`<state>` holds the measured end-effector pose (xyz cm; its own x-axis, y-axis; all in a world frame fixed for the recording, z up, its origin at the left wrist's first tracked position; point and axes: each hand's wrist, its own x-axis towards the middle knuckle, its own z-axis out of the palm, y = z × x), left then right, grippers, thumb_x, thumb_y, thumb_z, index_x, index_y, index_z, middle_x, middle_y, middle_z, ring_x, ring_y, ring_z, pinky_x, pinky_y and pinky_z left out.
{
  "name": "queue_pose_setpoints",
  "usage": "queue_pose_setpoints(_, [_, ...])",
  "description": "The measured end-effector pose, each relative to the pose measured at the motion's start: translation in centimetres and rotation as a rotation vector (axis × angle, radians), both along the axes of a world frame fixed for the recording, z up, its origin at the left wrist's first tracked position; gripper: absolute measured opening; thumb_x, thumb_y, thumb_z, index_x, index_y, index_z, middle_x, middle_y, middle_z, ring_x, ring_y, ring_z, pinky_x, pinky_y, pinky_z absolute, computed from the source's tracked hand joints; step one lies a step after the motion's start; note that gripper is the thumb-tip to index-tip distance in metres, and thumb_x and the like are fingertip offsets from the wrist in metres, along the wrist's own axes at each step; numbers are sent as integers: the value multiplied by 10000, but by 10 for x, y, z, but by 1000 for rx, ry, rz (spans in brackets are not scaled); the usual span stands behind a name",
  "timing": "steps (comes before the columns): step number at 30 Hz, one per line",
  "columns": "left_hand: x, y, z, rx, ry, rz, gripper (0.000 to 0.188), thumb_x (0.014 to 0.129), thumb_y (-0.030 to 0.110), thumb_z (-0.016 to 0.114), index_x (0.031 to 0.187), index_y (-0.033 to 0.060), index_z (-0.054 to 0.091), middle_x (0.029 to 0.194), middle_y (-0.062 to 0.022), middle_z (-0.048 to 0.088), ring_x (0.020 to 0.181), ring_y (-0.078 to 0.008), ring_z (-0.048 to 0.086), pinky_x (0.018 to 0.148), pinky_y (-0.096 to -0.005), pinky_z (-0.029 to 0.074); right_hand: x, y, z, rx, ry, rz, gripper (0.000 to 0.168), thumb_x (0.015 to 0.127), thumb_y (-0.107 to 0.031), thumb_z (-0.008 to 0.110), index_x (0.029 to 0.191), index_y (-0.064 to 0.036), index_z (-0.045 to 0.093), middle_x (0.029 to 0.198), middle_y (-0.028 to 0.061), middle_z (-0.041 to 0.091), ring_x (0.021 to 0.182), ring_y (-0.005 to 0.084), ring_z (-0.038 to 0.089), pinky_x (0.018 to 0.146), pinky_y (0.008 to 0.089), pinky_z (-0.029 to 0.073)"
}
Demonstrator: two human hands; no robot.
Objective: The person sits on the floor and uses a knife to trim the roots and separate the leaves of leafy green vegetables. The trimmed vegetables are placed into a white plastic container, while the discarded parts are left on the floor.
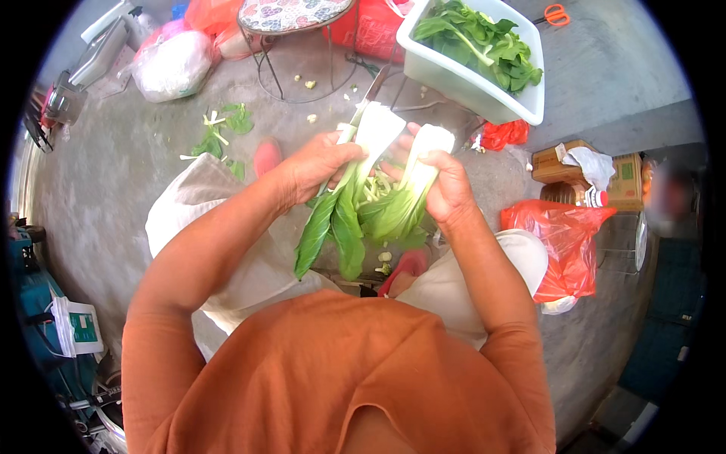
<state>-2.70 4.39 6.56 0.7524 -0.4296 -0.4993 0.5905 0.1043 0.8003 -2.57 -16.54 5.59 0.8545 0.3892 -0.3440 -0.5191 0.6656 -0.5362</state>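
Observation:
My left hand (326, 162) grips bok choy stalks (379, 127), their broad white bases up and green leaves hanging below. Beside those stalks a knife blade (371, 88) sticks out beyond the same hand; its handle is mostly hidden there. In my right hand (451, 184) is a second bunch of bok choy (417, 181), thumb across its pale stem and fingers partly behind. Between the two bunches, pale trimmings (374, 187) show lower down; what holds them is hidden. A white plastic tub (471, 105) of leafy greens (488, 51) stands ahead to the right.
A round patterned stool (292, 14) stands ahead, with plastic bags (170, 65) to its left. Loose leaves (210, 142) lie on the concrete floor. On the right are orange-handled scissors (556, 15), cardboard boxes (627, 181), a bottle (567, 194) and a red bag (553, 244).

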Motion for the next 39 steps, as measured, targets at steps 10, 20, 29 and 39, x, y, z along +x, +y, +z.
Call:
queue_pose_setpoints(10, [-3, -36, -1, -48, 25, 39, 404, 730, 56, 679, 1108, 18, 543, 994, -90, 614, 844, -171, 605, 718, -286, 490, -5, 11, 9, 7, -19, 33, 517, 725, -81, 465, 1217, 63, 398, 1188, 178, 505, 1103, 300, 488, 959, 414, 372])
queue_pose_setpoints(20, [19, -19, -7, -50, -7, 76, 281, 710, 121, 656, 965, 33, 578, 814, -31, 639, 624, -67, 571, 431, -193, 340, 14, -17, -5, -171, 100, -49, 465, 790, -41, 534, 1221, -17, 360, 1066, 163, 524, 925, 312, 553, 811, 501, 479])
queue_pose_setpoints(29, [11, -31, -13, 94, -83, 128, 365, 691, 101, 702, 1031, 17, 601, 918, -69, 639, 780, -118, 593, 670, -248, 481, 13, 2, -28, -172, -13, -23, 360, 740, 13, 527, 1097, -19, 484, 1017, 100, 553, 873, 207, 563, 709, 359, 485])
queue_pose_setpoints(39, [16, -21, -22, -3, -3, 1, 427, 725, 125, 708, 1111, 23, 556, 996, -64, 621, 874, -155, 592, 751, -306, 477, 11, 0, -1, -325, 53, 17, 374, 775, -15, 588, 1137, -41, 496, 1052, 86, 566, 871, 172, 563, 635, 312, 471])
